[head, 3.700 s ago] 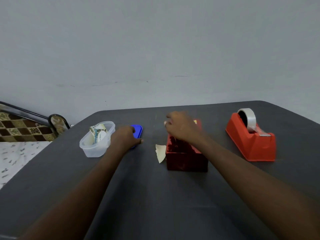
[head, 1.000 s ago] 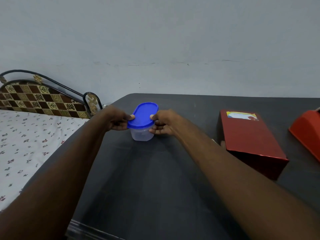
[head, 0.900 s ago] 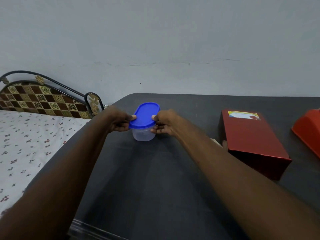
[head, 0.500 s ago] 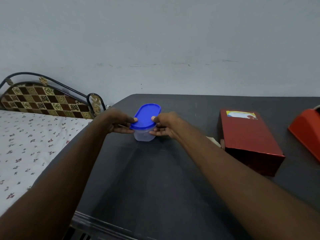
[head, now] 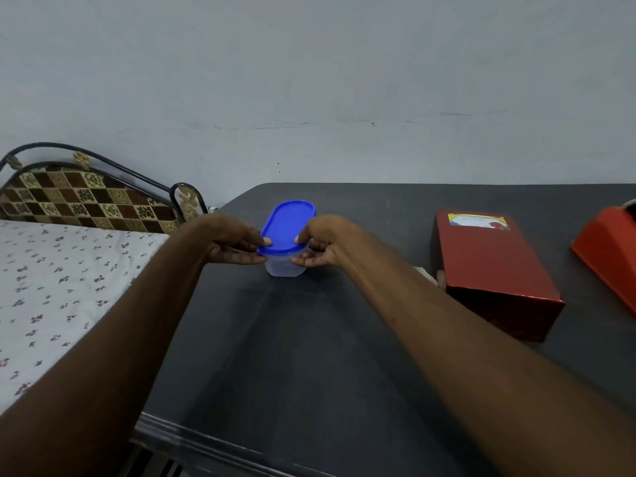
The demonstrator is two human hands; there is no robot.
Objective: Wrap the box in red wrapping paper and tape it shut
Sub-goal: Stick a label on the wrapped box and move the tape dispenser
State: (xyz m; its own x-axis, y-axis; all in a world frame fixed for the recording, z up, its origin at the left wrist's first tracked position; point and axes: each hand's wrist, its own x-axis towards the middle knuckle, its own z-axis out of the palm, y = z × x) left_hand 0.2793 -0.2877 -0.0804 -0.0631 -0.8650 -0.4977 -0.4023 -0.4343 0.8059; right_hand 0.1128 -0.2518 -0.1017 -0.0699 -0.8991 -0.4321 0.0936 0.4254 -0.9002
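Lid point(head: 287, 224) now pressed onto tub point(head: 285, 266), gripped by left hand point(head: 234, 241) and right hand point(head: 321, 241); red box point(head: 488, 266) untouched, apparently wrapped already.

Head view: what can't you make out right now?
- Tape dispenser: cut off by the right edge, roll unseen.
- Container contents: cloudy wall, blue lid, left hand and right hand hide them.
- Red box label: too small to read.
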